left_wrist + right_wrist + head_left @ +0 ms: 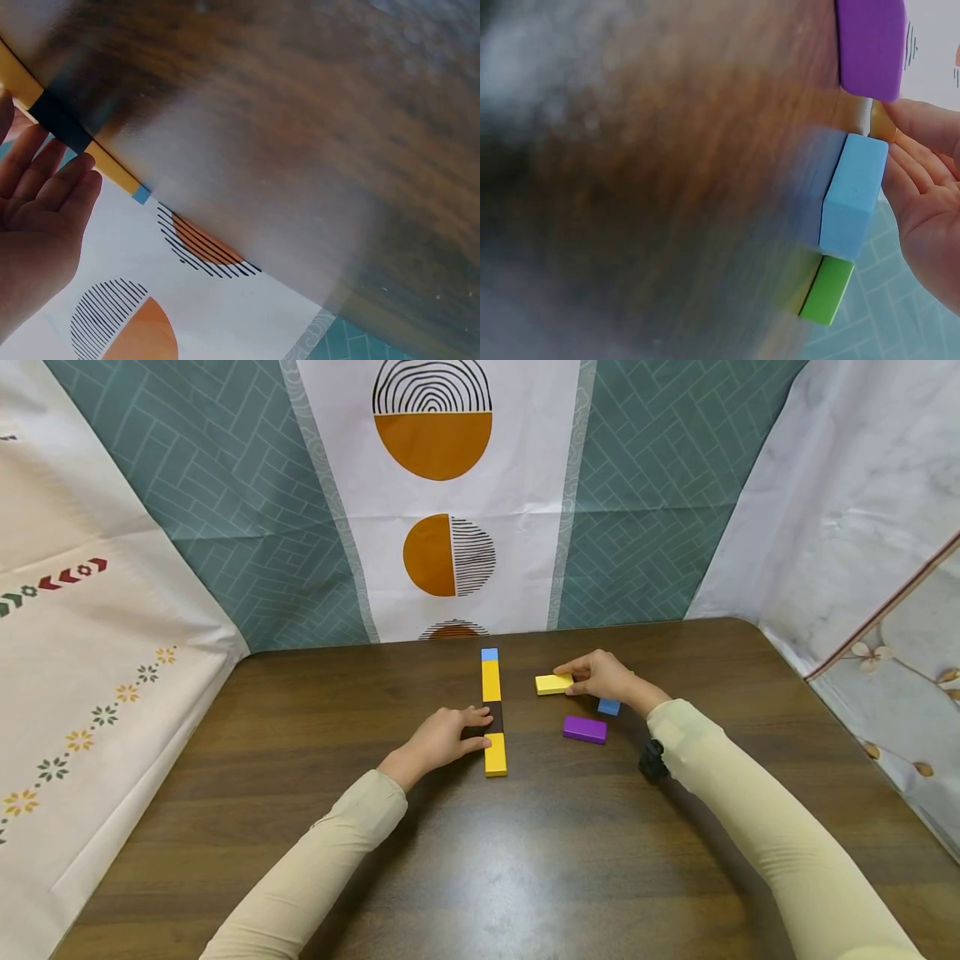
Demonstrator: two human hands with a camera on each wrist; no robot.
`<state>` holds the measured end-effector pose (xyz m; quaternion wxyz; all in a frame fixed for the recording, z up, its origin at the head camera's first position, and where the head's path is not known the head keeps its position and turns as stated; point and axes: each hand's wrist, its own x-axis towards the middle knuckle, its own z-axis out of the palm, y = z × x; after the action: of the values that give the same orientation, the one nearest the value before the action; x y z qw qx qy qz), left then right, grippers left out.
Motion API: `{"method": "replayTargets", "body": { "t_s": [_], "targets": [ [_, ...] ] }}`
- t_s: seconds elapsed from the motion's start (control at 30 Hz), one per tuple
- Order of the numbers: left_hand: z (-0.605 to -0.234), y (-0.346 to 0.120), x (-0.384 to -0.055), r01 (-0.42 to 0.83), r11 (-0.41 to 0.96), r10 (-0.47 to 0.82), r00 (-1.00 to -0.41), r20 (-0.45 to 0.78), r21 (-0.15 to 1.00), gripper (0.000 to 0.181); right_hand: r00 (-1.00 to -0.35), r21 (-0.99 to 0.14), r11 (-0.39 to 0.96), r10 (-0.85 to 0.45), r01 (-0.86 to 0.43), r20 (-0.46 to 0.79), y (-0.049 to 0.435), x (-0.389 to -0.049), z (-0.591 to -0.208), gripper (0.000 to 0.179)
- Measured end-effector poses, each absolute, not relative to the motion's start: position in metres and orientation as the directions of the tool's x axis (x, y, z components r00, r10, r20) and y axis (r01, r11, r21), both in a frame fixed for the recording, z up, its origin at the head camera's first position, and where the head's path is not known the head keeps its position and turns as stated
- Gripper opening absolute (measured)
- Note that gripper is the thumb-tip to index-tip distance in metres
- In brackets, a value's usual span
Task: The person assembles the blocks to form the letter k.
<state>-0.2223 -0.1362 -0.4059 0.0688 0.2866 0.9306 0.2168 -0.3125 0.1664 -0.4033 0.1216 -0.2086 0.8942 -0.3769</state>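
Note:
A straight row on the brown table has a small blue end block, a long yellow block, a black block and a nearer yellow block. My left hand comes from the left, its extended fingers touching the row around the black block. In the left wrist view those fingers lie along the row's side. To the right of the row, my right hand pinches a loose yellow block at its right end, thumb on the near side. That block is mostly hidden in the right wrist view.
A purple block lies nearer than the right hand. A blue block sits partly under the right wrist. The right wrist view also shows a green block beyond the blue one. Patterned cloth hangs behind the table.

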Motion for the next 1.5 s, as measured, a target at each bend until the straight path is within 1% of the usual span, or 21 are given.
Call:
{"method": "replayTargets", "body": {
  "t_s": [0.83,1.1,1.5],
  "targets": [
    [-0.404,-0.136,-0.223,0.494,0.749,0.557,-0.83,-0.014,0.442,0.049,-0.887,-0.707,0.638,-0.46,-0.305,-0.032,0.171,-0.3,-0.398,0.043],
    [-0.406,-0.136,-0.222,0.499,0.744,0.562,-0.827,-0.011,0.444,0.049,-0.892,-0.757,0.589,-0.453,-0.281,-0.021,0.169,-0.289,-0.395,0.044],
    [-0.407,-0.136,-0.222,0.502,0.743,0.56,-0.828,-0.001,0.442,0.049,-0.907,-0.81,0.55,-0.417,-0.203,-0.056,0.148,-0.264,-0.383,0.044]
  ]
}}
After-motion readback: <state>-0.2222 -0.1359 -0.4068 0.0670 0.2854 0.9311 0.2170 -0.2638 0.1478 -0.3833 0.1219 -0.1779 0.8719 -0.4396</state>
